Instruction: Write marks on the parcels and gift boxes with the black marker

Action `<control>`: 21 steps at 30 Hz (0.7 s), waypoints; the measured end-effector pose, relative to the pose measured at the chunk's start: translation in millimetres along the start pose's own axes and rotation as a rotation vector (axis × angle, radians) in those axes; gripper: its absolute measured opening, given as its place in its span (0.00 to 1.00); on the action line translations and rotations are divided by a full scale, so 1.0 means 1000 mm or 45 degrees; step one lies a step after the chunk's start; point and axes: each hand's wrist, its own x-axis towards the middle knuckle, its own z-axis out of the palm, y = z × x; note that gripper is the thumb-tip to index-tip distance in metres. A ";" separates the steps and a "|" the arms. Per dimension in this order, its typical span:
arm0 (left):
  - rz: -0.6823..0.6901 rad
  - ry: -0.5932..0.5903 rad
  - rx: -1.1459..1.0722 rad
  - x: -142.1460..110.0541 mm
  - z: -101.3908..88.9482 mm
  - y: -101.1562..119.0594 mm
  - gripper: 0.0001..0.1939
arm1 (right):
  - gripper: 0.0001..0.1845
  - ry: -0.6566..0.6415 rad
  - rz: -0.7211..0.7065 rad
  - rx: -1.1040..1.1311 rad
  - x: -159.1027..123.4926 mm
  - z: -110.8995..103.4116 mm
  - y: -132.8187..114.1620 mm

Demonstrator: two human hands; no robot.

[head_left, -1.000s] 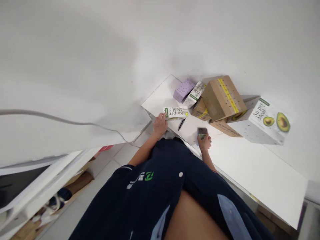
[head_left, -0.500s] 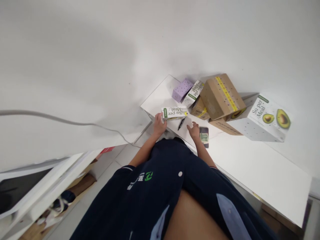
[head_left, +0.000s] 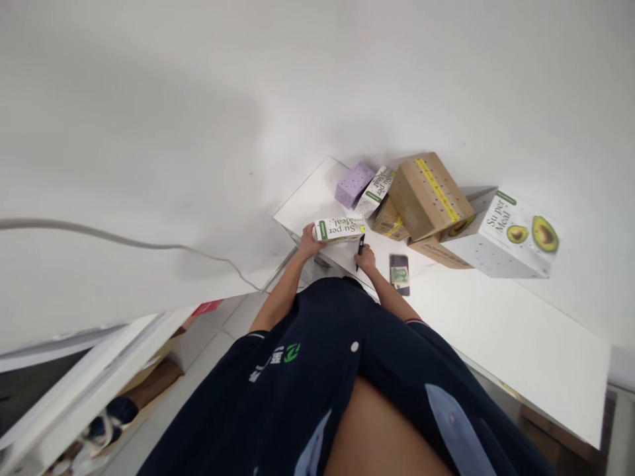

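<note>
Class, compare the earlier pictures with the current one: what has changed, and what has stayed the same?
The right hand let go of the phone, moved left across the table and took hold of the black pen. The left hand stayed at the end of the nearest Su-per Meal box. The purple box and large avocado box stayed in place.

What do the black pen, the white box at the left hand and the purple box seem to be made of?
Black pen: probably plastic, dark and smooth-looking, but too small to be sure.
White box: likely thin printed cardboard, perhaps matte; lettering covers its flat top, without strong shine.
Purple box: likely cardboard too, dull, with straight edges and dark dots.
</note>
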 end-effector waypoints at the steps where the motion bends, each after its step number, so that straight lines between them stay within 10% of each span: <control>1: -0.045 -0.024 -0.020 -0.003 0.000 0.003 0.43 | 0.27 0.000 -0.003 0.007 -0.002 -0.001 0.004; 10: -0.057 0.337 0.046 -0.020 -0.016 0.043 0.44 | 0.27 0.016 0.044 0.148 -0.007 -0.001 0.025; 21: -0.581 0.586 0.170 0.017 -0.039 0.049 0.49 | 0.25 0.025 -0.032 0.222 -0.009 0.009 0.039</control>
